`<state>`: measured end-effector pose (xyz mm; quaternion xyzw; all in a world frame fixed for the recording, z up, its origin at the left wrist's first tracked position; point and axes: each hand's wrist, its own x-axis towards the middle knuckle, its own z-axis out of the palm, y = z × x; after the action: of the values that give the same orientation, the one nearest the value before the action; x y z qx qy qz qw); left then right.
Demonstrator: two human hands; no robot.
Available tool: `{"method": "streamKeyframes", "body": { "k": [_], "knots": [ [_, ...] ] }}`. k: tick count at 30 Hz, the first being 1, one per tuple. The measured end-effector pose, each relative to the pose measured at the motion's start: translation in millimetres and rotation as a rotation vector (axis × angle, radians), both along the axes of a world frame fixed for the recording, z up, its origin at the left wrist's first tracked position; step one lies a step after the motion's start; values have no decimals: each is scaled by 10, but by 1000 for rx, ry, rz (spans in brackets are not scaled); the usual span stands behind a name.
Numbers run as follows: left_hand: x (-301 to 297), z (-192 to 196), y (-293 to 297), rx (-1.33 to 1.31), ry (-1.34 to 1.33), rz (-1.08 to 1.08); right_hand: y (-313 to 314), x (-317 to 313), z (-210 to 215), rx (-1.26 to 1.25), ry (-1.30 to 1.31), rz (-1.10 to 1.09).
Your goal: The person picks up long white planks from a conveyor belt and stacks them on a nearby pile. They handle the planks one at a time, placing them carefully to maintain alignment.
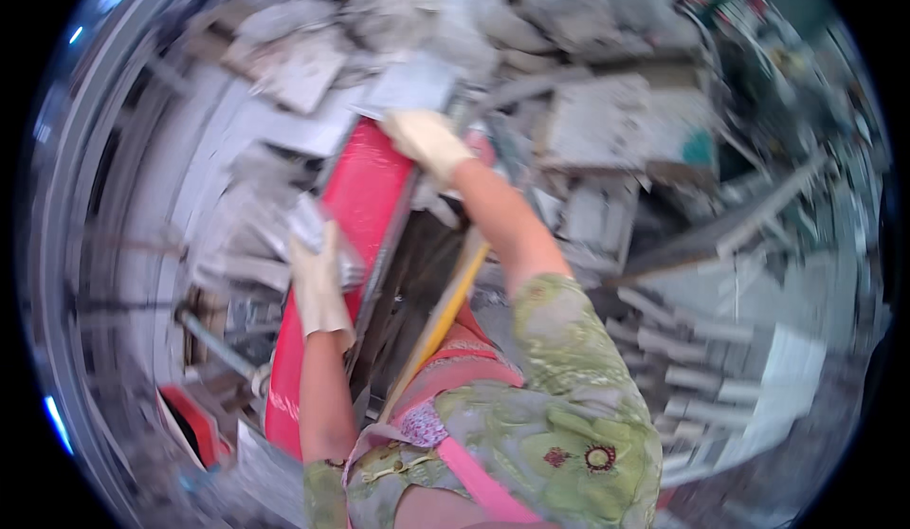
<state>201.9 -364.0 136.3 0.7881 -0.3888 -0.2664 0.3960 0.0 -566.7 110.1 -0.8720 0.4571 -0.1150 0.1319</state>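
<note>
One pale sheet [413, 82] at right fingers [406, 128]

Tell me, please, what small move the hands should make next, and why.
Perhaps steady the grey sheet with the right hand, which is at its near edge over the red surface; the left hand is at a whitish piece, and blur hides how firm either grip is.

The view comes from the person's head — the left of two wide fisheye cameras worn side by side. It looks steeply down, close over the green patterned shirt [573, 410], with the left hand [318, 278] and right hand [427, 143] near, left of the middle. Heaped clutter [573, 12] sits farther off at the top — straight edges bending toward the rim.
</note>
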Motion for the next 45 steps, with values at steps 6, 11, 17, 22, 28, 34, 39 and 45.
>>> {"method": "streamKeyframes", "body": {
  "k": [6, 11, 17, 22, 28, 34, 39, 45],
  "knots": [
    [88, -133, -105, 7, 9, -87, 1225, 416, 54, 71, -556, -172],
    [361, -231, 178, 12, 91, -424, 2231, 652, 84, -76, -531, -133],
    [742, -402, -43, 27, 106, -701, 2625, 502, 350, 60, -335, 74],
    [864, -90, -316, 355, 210, -604, 2698, 669, 69, 148, -346, 19],
    [738, -461, -735, 613, 525, -469, 2491, 1058, -199, 562, -1095, -318],
    [948, -376, -324, 273, -1033, -955, 2700, 883, 122, 619, -1166, -230],
    [147, 103, -113, 400, -520, -56, 2667, 737, 410, 532, -821, -210],
    [123, 445, 98, 385, -419, -144, 2712, 619, 417, 614, -795, -201]
  ]
}}
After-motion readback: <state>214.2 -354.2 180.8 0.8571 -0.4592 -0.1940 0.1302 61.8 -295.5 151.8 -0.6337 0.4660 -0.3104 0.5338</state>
